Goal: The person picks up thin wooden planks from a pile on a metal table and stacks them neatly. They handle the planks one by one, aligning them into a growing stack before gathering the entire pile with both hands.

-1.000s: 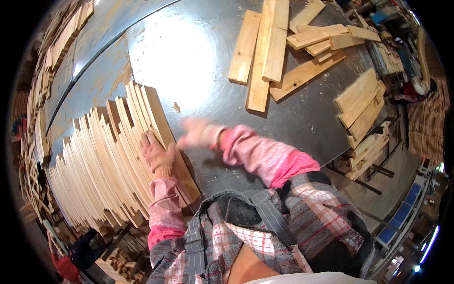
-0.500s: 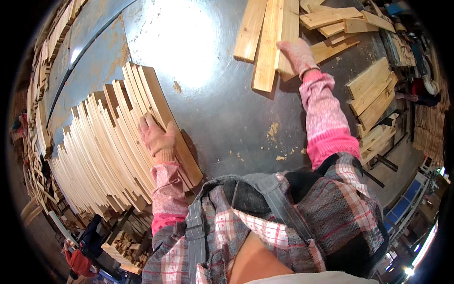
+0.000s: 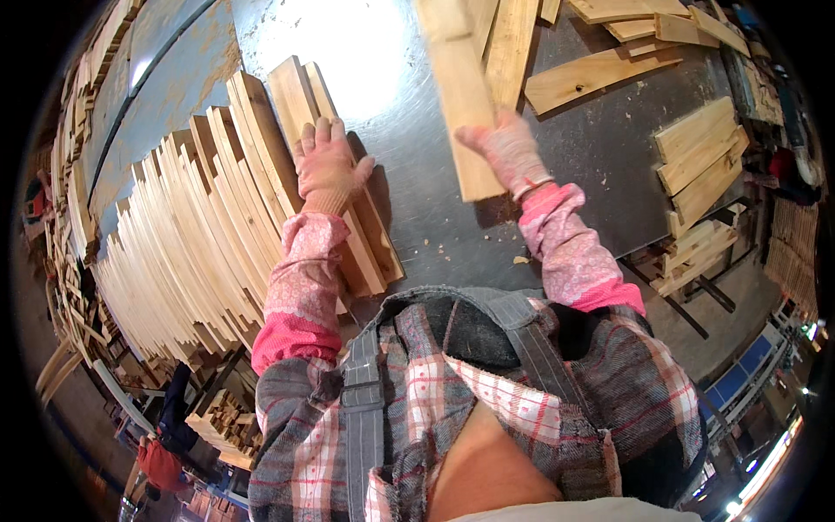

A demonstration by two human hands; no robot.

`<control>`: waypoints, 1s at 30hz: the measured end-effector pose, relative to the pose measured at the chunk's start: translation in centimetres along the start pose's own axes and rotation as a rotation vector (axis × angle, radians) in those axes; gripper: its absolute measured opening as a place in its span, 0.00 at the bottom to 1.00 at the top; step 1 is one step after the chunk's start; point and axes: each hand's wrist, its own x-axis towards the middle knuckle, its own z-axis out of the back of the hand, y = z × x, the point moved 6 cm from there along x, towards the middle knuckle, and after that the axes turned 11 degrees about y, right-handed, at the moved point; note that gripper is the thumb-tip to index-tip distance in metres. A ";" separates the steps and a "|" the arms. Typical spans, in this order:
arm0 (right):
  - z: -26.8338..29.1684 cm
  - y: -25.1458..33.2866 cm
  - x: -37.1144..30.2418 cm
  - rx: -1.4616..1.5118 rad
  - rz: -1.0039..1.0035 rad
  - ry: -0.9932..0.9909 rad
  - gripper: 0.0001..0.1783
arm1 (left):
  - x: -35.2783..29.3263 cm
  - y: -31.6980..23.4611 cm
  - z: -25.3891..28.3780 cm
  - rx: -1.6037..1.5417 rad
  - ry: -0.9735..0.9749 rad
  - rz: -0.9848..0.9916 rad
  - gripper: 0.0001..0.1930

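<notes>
My left hand [image 3: 330, 170], in a pinkish work glove, lies with fingers stretched and thumb apart on top of the rightmost boards [image 3: 365, 257] of a long row. Those boards lean at a slight angle beside the row of pale wooden boards [image 3: 174, 244], which stand on their edges, packed side by side. My right hand [image 3: 506, 155], gloved as well, grips the near part of a flat wooden board [image 3: 459, 78], slightly blurred. Beneath and beside that board lie further loose boards [image 3: 511, 56].
The boards rest on a grey metal table [image 3: 417, 230] scattered with sawdust. A knotted board [image 3: 600, 80] and a loose pile [image 3: 670, 26] lie at the far right. More boards [image 3: 703, 161] sit at the right edge. A person in red [image 3: 161, 463] is at the lower left.
My right hand has moved left, bringing a board away from the pile. My left hand has shifted up and right, and the boards under it now sit apart from the row.
</notes>
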 end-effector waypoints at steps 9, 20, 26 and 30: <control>-10.1 -5.9 -1.6 -0.752 -0.276 0.337 0.26 | -1.0 1.5 -1.8 0.051 -0.108 0.074 0.40; -12.2 -6.1 -2.7 -0.535 -0.148 0.433 0.27 | -1.1 3.4 -2.4 -0.102 0.053 0.161 0.27; -13.0 -2.8 -5.8 -0.278 -0.218 0.442 0.26 | -2.2 3.9 -1.3 0.123 0.128 0.054 0.17; -13.9 -2.3 -6.3 -0.401 -0.215 0.437 0.26 | -3.4 5.6 1.0 0.090 0.187 0.003 0.18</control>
